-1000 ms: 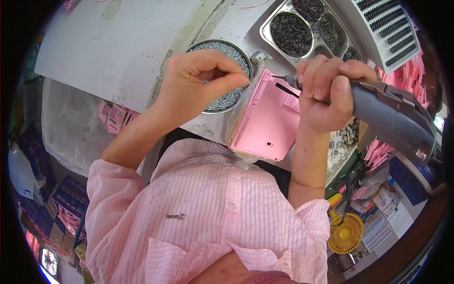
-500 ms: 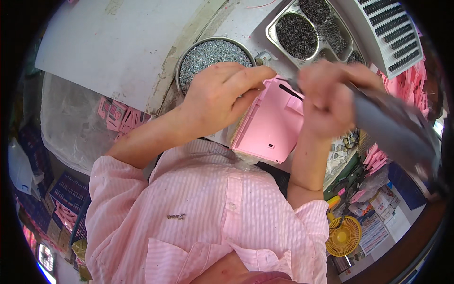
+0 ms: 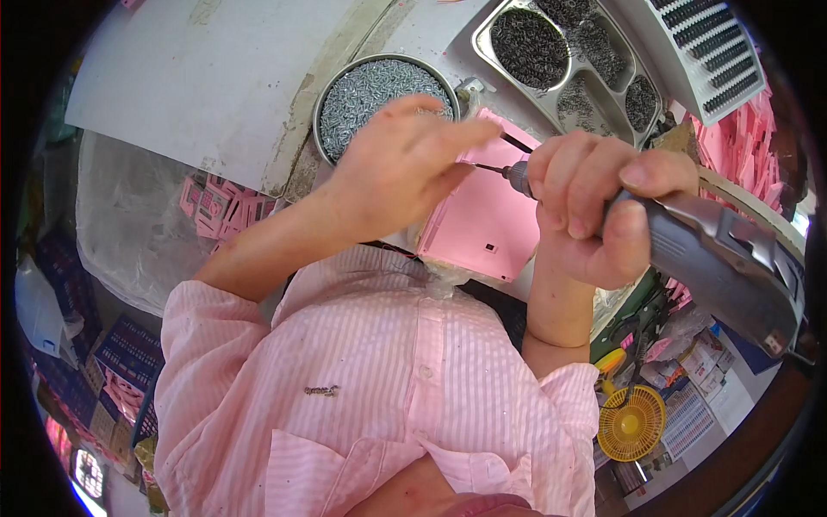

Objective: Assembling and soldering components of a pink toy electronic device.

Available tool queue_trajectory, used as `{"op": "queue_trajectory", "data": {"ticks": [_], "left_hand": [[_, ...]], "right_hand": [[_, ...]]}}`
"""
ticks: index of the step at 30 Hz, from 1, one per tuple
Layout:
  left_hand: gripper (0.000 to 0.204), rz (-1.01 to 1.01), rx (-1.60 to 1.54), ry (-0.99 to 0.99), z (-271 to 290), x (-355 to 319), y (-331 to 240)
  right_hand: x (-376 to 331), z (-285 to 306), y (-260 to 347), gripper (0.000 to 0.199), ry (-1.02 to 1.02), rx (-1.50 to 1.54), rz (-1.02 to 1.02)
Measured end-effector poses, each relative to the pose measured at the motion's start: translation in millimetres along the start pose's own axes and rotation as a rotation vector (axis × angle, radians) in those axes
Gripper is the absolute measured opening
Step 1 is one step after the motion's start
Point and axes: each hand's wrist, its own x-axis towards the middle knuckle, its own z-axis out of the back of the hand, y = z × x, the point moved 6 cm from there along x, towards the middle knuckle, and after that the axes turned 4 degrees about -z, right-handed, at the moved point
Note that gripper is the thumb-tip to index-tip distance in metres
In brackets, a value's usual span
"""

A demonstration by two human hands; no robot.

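A pink plastic panel (image 3: 487,215) lies in front of me on a wrapped block. My right hand (image 3: 594,207) is wrapped round a grey electric screwdriver (image 3: 715,258), whose thin bit points left across the panel. The tip of the bit ends close to the fingers of my left hand (image 3: 401,168), over the panel's left edge. Those fingers are bent together in a pinch and slightly smeared by motion; what they hold, if anything, is hidden. Just beyond my left hand stands a round metal bowl (image 3: 320,116) full of small silvery screws.
A steel compartment tray (image 3: 586,86) with dark screws stands at the back. Right of it are a white box (image 3: 732,95) with rows of black parts and a heap of pink pieces (image 3: 745,142). More pink parts (image 3: 220,207) lie left, by clear plastic. A yellow basket (image 3: 631,422) sits lower right.
The screwdriver has swung from a blurred, raised position to one with its bit at the panel's left side. My right hand has shifted slightly; my left fingers remain near the panel edge.
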Motion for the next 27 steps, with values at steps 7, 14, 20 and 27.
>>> {"op": "queue_trajectory", "data": {"ticks": [7, 14, 20, 27], "left_hand": [[0.011, 0.147, 0.427, 0.304, 20, -12, 28], [0.010, 0.106, 0.464, 0.117, 27, -4, 34], [0.018, -0.027, 0.310, 0.167, 22, -5, 26], [0.023, 0.067, 0.388, 0.092, 23, -8, 18]], "right_hand": [[-14, -2, -29, 0.025, 0.002, -0.098, -0.029], [-13, -13, -43, 0.022, 0.057, -0.202, -0.003], [-8, -6, -26, 0.026, 0.051, -0.082, 0.006], [-2, -3, -48, 0.028, -0.066, -0.131, 0.008]]}}
